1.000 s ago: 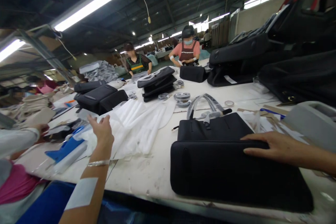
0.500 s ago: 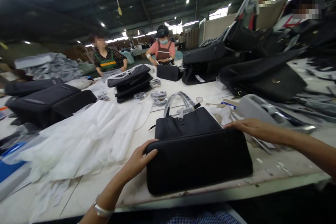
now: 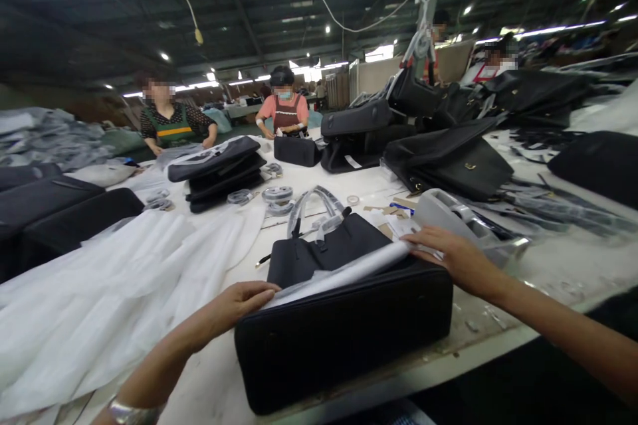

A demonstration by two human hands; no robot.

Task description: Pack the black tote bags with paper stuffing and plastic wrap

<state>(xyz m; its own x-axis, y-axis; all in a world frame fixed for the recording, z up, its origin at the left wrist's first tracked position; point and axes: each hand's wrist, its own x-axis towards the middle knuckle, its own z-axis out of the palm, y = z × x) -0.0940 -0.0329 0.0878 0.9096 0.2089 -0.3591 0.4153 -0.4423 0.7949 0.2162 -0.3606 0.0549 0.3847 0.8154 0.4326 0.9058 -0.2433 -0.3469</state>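
Note:
A black handbag (image 3: 349, 339) lies on its side near the table's front edge, its long base panel facing me. Its plastic-wrapped handles (image 3: 319, 202) stretch away from me. Across the bag's upper side runs a strip of white wrapping sheet (image 3: 343, 273). At the sheet's left end, my left hand (image 3: 252, 295) has its fingers pressed together on it, at the bag's edge. My right hand (image 3: 441, 252) is closed on the right end, fingertips partly over the sheet.
A heap of white wrapping sheets (image 3: 114, 299) covers the left side. Black bags are stacked (image 3: 224, 172) beyond, with more bags (image 3: 448, 159) at right. A grey tape dispenser (image 3: 443, 216) stands past my right hand. Two co-workers (image 3: 172, 123) stand across the table.
A white sheet now shows along the bag's upper side, between my hands; before, they rested on the bag's ends. The view has turned right, and the bag appears tipped slightly.

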